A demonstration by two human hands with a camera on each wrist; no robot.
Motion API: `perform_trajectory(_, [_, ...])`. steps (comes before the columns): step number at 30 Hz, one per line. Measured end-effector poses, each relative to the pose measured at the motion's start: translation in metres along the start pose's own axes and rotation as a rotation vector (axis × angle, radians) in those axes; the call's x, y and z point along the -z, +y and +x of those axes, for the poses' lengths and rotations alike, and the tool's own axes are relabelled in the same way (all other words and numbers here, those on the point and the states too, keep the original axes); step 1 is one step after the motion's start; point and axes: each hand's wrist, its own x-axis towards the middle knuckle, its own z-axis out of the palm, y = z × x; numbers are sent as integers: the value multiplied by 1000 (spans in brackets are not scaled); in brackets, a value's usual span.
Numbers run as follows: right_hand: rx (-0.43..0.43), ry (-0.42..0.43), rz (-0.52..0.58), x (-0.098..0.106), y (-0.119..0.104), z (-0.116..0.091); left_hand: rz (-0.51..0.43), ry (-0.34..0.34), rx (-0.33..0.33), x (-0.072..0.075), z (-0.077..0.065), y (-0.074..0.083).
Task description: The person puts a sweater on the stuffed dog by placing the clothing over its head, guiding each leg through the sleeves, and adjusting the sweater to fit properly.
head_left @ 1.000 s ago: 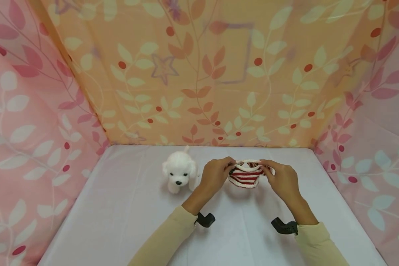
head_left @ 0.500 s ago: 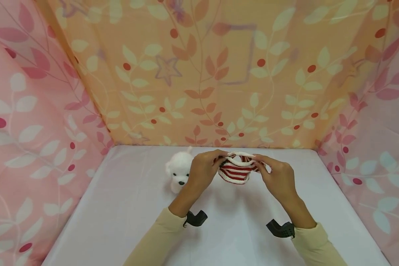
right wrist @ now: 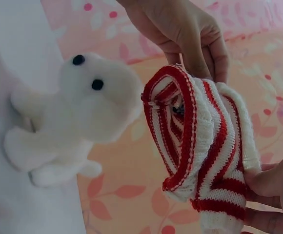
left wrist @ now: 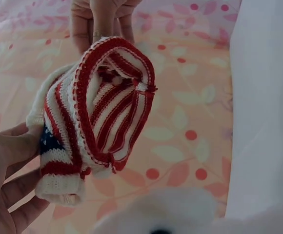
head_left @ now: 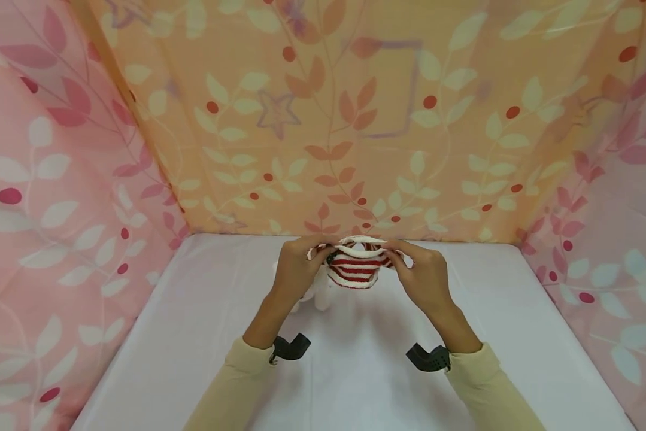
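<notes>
A small knitted sweater (head_left: 355, 272) with red and white stripes hangs above the far part of the table. My left hand (head_left: 293, 269) pinches it at the left, thumb and fingers at its white upper edge. On the opposite side my right hand (head_left: 424, 275) pinches it in the same way. The left wrist view shows a navy patch by the sleeve and the wide red-edged opening of the sweater (left wrist: 90, 112). A white plush dog (right wrist: 114, 95) stands on the table behind my left hand, which hides its head in the head view.
The table (head_left: 355, 371) wears a white cover. An orange leaf-patterned curtain (head_left: 301, 137) rises along its back edge, with a pink patterned curtain (head_left: 64, 257) at the left and another at the right. Each wrist bears a black mount (head_left: 293, 347).
Both hands have carried the sweater left and slightly up, toward the plush dog. My left hand now covers the dog's face in the head view. The view has shifted a little.
</notes>
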Motion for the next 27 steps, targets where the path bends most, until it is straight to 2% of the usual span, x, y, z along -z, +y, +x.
perform_trajectory(7, [14, 2, 59, -23, -11, 13, -10, 57, -7, 25, 2, -13])
perform_trajectory(19, [36, -59, 96, -57, -29, 23, -100, 133, 51, 52, -13, -37])
perform_trajectory(27, [70, -81, 107, -68, -37, 32, -33, 179, 39, 68, -13, -38])
